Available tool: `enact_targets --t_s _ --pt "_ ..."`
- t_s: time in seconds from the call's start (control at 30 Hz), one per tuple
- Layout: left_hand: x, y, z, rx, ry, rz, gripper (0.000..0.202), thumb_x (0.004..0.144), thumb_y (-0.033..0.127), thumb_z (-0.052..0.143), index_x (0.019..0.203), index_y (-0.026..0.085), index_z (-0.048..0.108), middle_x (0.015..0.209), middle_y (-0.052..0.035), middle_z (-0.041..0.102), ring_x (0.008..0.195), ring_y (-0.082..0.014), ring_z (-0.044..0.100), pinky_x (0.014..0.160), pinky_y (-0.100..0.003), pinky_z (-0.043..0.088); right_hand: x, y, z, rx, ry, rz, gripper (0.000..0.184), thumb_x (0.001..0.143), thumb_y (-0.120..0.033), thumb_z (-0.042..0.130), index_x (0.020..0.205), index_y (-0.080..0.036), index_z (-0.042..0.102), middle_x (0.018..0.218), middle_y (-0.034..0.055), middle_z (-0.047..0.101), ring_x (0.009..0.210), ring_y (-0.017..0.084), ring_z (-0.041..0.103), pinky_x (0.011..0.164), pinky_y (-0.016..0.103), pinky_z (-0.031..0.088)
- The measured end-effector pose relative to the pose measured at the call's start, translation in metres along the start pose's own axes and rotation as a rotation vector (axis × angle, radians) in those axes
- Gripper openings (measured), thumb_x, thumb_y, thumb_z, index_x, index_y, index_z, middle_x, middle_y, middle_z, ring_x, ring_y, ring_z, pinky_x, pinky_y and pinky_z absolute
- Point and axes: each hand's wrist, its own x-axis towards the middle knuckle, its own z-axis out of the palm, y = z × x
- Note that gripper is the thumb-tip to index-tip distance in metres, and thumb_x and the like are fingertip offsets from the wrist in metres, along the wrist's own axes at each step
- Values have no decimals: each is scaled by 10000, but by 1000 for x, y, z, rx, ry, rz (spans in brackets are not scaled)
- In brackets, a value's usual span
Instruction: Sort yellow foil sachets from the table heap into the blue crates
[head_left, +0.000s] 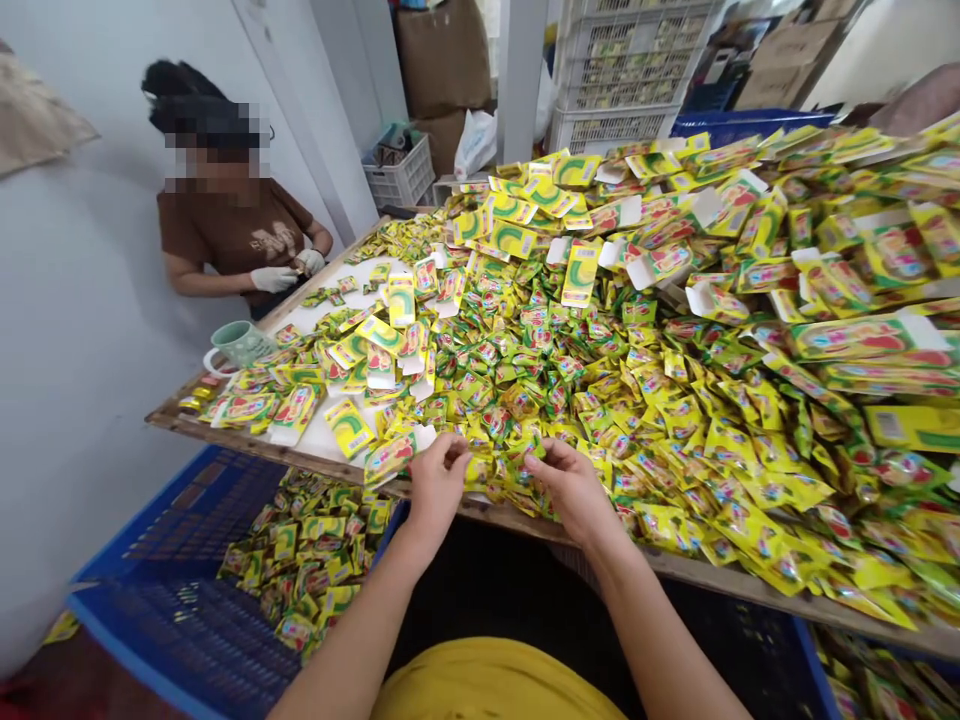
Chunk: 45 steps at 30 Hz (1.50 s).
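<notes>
My left hand is curled at the table's front edge, closed on a small yellow carton. The carton has a fruit print, and its white end flap stands up beside my knuckles. A short way to the right, my right hand pinches a small green-and-yellow packet between thumb and fingers. Both hands sit just in front of a wide heap of similar shiny packets. More yellow cartons, several with open white flaps, lie on the heap's left side.
The wooden table edge runs before me. Below left, a blue crate holds filled cartons. A mug stands at the left corner. Across the table a gloved co-worker handles something small. Cartons pile high at right; white crates stack behind.
</notes>
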Motion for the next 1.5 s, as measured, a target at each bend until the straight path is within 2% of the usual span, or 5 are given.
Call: enact_targets --t_s 0.47,0.8,1.03,1.23,1.5 --pt "7 22 34 -301 99 -201 98 719 189 681 793 162 622 764 10 646 722 -111 625 682 -201 485 9 -10 2 238 52 221 331 587 -356 837 792 -162 664 764 15 671 679 150 604 527 254 558" --pt "15 58 54 -352 -84 -363 345 683 196 759 1003 176 632 839 -12 689 812 -123 634 734 -205 499 24 1 -20 153 35 246 302 586 -377 825 732 -167 664 616 -28 599 533 106 511 453 220 492" --pt "22 42 63 -505 -66 -646 331 592 171 804 888 130 662 754 -13 695 697 -103 640 653 -186 493 22 -8 -35 105 5 214 226 742 -386 696 834 -195 618 747 -17 589 638 115 521 549 208 452" --pt "19 24 68 -338 -77 -452 185 642 153 743 814 143 675 738 -27 719 728 -135 668 700 -215 502 26 -7 -42 -368 -185 148 213 750 -315 645 936 -215 626 676 -40 513 528 115 454 493 238 392" --pt "21 26 57 -428 -249 -407 289 616 47 687 882 158 698 809 -38 728 800 -169 683 755 -268 536 28 -7 -33 -846 -73 -108 401 762 -261 648 1147 -199 557 780 26 594 713 203 573 649 313 450"
